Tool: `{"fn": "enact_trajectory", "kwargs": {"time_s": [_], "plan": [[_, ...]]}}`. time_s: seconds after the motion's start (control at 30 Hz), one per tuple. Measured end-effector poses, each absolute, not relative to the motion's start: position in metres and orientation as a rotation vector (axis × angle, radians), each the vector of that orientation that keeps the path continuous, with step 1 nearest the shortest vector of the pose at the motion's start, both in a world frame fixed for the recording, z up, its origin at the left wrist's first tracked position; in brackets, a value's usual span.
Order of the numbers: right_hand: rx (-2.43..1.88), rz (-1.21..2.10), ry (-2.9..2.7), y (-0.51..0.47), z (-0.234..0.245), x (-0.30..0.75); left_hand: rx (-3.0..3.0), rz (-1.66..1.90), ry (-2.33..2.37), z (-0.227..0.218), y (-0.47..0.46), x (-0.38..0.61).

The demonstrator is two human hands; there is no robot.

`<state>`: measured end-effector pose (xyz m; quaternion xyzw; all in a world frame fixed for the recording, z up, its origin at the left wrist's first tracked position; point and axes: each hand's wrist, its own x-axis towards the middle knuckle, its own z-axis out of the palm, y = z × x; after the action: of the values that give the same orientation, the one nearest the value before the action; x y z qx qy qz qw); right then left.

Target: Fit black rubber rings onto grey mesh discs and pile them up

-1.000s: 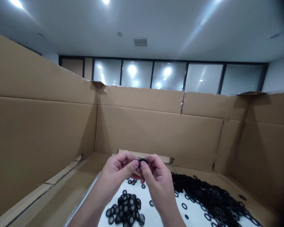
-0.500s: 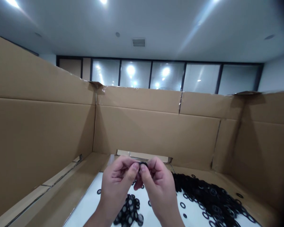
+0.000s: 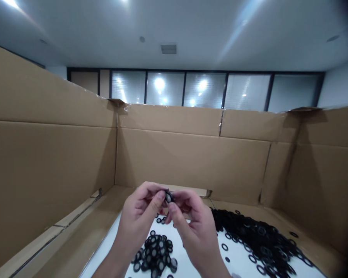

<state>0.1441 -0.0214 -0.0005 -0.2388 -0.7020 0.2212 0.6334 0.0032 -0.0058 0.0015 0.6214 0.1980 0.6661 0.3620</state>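
Note:
My left hand (image 3: 142, 216) and my right hand (image 3: 191, 224) meet at the middle of the view, fingertips pinched together on one small black ring with a grey centre (image 3: 168, 197). Both hands hover above a white surface (image 3: 116, 243). Below them lies a small pile of black rings with grey inserts (image 3: 156, 253). To the right spreads a large heap of plain black rings (image 3: 258, 239).
Tall cardboard walls (image 3: 188, 154) enclose the work area on the left, back and right. Cardboard flaps (image 3: 75, 227) lie flat along the left of the white surface. A few loose rings (image 3: 224, 247) are scattered between the pile and the heap.
The hands stay pinched on the ring; it has tilted so its grey centre faces me. The view shifted slightly, showing more of the small pile.

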Motion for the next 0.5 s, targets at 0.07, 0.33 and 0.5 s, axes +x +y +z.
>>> {"fn": "enact_trajectory", "kwargs": {"time_s": [0.07,0.33,0.5], "plan": [[-0.578,0.445,-1.579,-0.02,-0.001,0.145,1.613,1.672,0.514,0.002,-0.003,0.001],[-0.687,0.516,-1.559,-0.015,0.0,0.152,1.608,1.433,0.526,0.007,-0.002,-0.008],[-0.672,0.535,-1.709,-0.016,0.002,0.155,1.534,1.333,0.468,0.007,0.0,-0.007]]}}
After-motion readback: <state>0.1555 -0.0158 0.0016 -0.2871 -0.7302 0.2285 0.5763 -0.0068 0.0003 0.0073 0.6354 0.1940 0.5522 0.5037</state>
